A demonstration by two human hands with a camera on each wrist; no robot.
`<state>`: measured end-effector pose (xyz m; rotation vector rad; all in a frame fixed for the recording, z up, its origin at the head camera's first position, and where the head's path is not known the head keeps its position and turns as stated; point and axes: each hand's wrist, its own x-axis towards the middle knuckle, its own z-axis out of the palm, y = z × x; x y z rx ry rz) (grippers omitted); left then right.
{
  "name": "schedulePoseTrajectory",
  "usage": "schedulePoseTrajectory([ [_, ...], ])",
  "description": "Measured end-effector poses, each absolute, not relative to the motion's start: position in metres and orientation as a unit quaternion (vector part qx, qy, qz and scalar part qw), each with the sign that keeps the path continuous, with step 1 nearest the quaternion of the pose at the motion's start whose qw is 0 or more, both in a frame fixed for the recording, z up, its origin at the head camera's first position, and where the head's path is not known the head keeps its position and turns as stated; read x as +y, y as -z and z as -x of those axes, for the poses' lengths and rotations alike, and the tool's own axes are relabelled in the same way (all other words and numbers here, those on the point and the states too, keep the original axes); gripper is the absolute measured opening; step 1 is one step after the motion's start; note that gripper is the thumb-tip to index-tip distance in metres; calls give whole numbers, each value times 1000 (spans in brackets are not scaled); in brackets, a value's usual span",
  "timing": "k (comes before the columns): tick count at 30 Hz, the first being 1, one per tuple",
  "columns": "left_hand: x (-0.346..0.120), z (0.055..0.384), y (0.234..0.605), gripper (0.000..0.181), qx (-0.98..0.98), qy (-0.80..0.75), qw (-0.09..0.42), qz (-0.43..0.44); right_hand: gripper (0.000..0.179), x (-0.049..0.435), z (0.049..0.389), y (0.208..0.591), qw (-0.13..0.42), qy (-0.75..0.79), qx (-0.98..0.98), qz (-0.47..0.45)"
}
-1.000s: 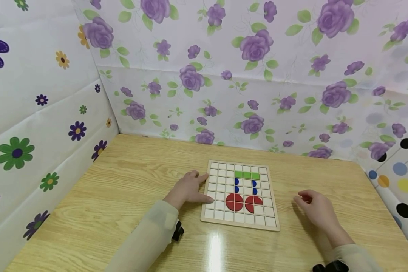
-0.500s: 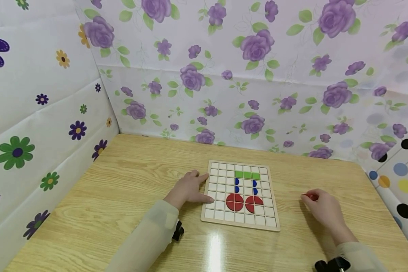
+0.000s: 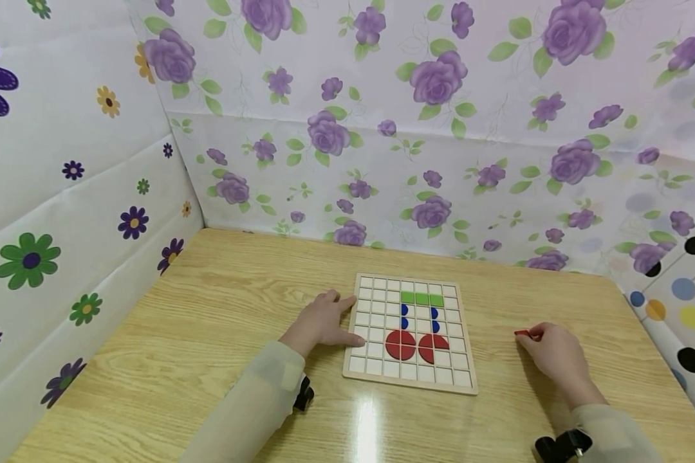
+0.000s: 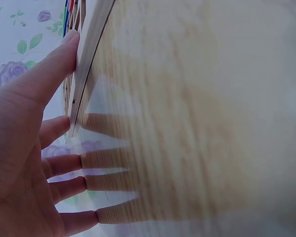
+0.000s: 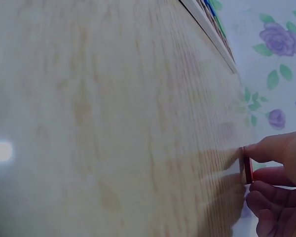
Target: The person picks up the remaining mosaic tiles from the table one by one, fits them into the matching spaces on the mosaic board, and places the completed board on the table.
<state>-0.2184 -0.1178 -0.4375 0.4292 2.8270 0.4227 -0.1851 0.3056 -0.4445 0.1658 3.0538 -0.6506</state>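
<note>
A wooden grid board with white cells lies on the table. Three green squares form a row on it, with several blue half-round pieces below. Red quarter-round pieces make a full disc and, beside it, a three-quarter disc whose lower right cell shows white. My left hand rests at the board's left edge, fingers spread, thumb over the frame. To the right of the board, my right hand pinches a small red piece between thumb and finger, close to the tabletop; its full outline is hidden.
The wooden table reaches back to a white cloth wall with purple flowers. A flowered cloth stands on the left and a dotted one on the right. Light glares off the table near the front.
My right hand has shifted slightly rightward, away from the board, and the red piece now shows past its fingertips. The left hand and the board stay put.
</note>
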Motion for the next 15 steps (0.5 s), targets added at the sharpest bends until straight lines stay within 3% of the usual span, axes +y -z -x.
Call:
schedulePoseTrajectory([
  [3,-118,219,438,95,970,-145,126,-149,40,306,186,447,12,205,977,-52],
  [10,-118,218,437,95,970,-143,125,-150,52,306,189,445,28,197,978,-60],
  [15,-118,218,438,95,969,-146,129,-149,41,303,190,444,29,193,979,-56],
])
